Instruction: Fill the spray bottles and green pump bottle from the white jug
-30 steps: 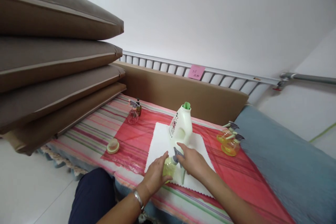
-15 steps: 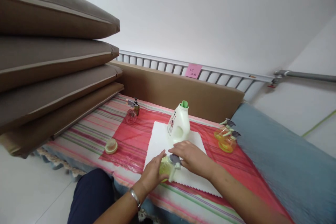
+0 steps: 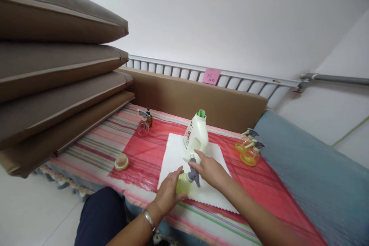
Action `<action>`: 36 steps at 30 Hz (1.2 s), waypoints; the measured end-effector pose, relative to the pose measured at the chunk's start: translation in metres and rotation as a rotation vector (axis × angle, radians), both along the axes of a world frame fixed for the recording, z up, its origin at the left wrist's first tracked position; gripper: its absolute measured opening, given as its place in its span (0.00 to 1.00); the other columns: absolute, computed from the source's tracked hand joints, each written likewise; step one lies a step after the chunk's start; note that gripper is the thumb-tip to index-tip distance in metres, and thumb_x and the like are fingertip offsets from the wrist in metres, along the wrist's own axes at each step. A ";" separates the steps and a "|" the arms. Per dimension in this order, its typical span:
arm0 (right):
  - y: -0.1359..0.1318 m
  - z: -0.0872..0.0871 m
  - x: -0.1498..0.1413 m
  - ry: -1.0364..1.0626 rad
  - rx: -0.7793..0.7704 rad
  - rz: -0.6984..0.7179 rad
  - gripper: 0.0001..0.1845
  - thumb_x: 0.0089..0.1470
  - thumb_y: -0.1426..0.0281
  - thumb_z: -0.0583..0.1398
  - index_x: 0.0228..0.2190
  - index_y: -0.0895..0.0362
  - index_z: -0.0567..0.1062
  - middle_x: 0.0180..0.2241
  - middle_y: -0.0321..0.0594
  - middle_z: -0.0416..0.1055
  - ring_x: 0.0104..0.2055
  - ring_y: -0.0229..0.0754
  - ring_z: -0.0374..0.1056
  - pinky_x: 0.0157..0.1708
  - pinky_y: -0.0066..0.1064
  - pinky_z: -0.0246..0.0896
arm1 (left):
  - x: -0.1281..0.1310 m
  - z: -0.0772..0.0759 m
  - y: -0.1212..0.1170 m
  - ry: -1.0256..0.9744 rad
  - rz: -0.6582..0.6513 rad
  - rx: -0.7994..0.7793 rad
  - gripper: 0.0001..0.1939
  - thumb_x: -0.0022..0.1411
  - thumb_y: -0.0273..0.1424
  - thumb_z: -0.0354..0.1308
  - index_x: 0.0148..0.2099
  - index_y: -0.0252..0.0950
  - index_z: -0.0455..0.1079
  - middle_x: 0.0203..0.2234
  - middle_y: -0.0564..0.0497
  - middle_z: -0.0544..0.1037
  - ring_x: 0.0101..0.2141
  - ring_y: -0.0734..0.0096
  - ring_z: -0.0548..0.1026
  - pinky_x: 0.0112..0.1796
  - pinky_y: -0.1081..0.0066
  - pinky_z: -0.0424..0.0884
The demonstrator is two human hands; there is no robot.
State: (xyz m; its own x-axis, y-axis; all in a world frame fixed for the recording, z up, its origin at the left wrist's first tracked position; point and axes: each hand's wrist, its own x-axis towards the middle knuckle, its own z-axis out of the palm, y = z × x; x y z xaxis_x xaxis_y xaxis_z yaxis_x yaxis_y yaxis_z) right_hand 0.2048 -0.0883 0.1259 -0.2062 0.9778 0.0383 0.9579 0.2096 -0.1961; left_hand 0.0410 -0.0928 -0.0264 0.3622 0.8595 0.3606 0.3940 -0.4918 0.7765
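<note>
Two hands were in it, one left hand (image 3: 167, 191) and one right hand (image 3: 211, 172), and on went the count to the bottles! Four spray bottles (image 3: 183, 185) made the tally: one at the hands, a pair over on the right, a single one out on the left. Then came one dark pump bottle (image 3: 149, 119), one big jug (image 3: 193, 130), and just the one round cap (image 3: 121, 162)! Layers underneath? Three of them showed: one white mat (image 3: 171, 152), one red sheet (image 3: 138, 153), one striped cloth (image 3: 99, 142). And the cushions (image 3: 57, 11), stacked high, numbered four! One pink note (image 3: 211, 76) counted, one bracelet (image 3: 149, 220) too, and one brown board (image 3: 190, 100).
</note>
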 end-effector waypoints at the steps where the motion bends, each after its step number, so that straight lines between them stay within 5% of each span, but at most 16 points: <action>1: -0.002 0.002 0.003 0.011 0.030 0.029 0.25 0.58 0.62 0.51 0.55 0.58 0.60 0.39 0.46 0.76 0.39 0.45 0.72 0.38 0.35 0.65 | -0.001 0.001 0.001 -0.008 -0.003 -0.009 0.51 0.41 0.23 0.70 0.63 0.45 0.47 0.53 0.46 0.69 0.53 0.56 0.67 0.53 0.54 0.64; 6: -0.009 0.003 0.016 -0.095 0.186 0.388 0.32 0.51 0.84 0.50 0.54 0.47 0.63 0.56 0.41 0.63 0.56 0.44 0.58 0.52 0.40 0.55 | -0.001 0.002 0.006 -0.024 -0.015 -0.030 0.51 0.39 0.23 0.71 0.63 0.42 0.50 0.52 0.45 0.70 0.52 0.57 0.67 0.53 0.56 0.64; 10: -0.005 0.004 0.016 -0.200 0.215 0.522 0.27 0.53 0.79 0.55 0.53 0.48 0.64 0.56 0.41 0.63 0.55 0.46 0.59 0.51 0.41 0.55 | -0.002 0.001 0.006 -0.034 -0.008 -0.051 0.50 0.40 0.23 0.71 0.62 0.44 0.51 0.52 0.46 0.70 0.52 0.56 0.68 0.53 0.53 0.64; 18: -0.006 0.013 0.004 -0.248 0.168 0.198 0.28 0.52 0.56 0.59 0.51 0.58 0.67 0.38 0.49 0.76 0.41 0.54 0.69 0.43 0.44 0.58 | -0.002 -0.001 0.004 -0.053 0.025 -0.043 0.47 0.42 0.22 0.69 0.62 0.43 0.52 0.54 0.45 0.69 0.54 0.56 0.66 0.55 0.53 0.62; 26: -0.010 0.010 -0.018 -0.199 -0.025 -0.192 0.19 0.52 0.58 0.56 0.39 0.59 0.74 0.33 0.53 0.77 0.37 0.56 0.73 0.31 0.39 0.62 | 0.001 -0.001 0.003 -0.049 0.027 -0.030 0.47 0.42 0.23 0.69 0.62 0.43 0.52 0.53 0.45 0.69 0.54 0.56 0.66 0.54 0.52 0.63; 32: 0.008 -0.006 -0.026 -0.034 -0.190 -0.251 0.17 0.57 0.59 0.54 0.38 0.59 0.73 0.35 0.43 0.76 0.35 0.41 0.72 0.35 0.36 0.67 | 0.001 0.002 0.001 -0.043 0.047 -0.030 0.47 0.42 0.21 0.69 0.61 0.43 0.52 0.53 0.45 0.70 0.54 0.56 0.66 0.55 0.51 0.62; 36: 0.013 -0.021 -0.018 0.116 -0.165 -0.184 0.21 0.60 0.57 0.50 0.41 0.59 0.72 0.33 0.40 0.76 0.31 0.37 0.72 0.32 0.32 0.68 | 0.000 0.001 0.000 -0.051 0.053 -0.038 0.47 0.41 0.21 0.69 0.61 0.43 0.54 0.52 0.45 0.70 0.54 0.55 0.66 0.55 0.50 0.62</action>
State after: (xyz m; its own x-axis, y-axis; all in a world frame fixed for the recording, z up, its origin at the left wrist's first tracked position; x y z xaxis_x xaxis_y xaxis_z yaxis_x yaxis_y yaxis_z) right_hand 0.1869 -0.0752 0.1051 -0.0283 0.9933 -0.1121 0.9462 -0.0096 -0.3236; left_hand 0.0410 -0.0932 -0.0253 0.2979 0.8903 0.3444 0.3781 -0.4414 0.8138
